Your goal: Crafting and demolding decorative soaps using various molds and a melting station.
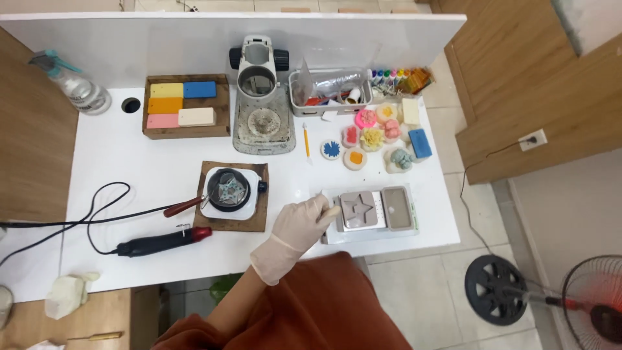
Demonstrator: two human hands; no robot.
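The standing fan [593, 304] is cut off at the right edge, the person's other hand cannot be seen, and the little bottles [389, 76] are too small to tell apart

five soap bars [181, 103], one hot plate [229, 193]

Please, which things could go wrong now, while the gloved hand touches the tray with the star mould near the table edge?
1. The white tray lies close to the table's front edge; a push from the gloved hand might slide it off.
2. The small pan on the hot plate has its handle toward the person; an arm could knock it.
3. The black cable loops near the heat tool and could snag.
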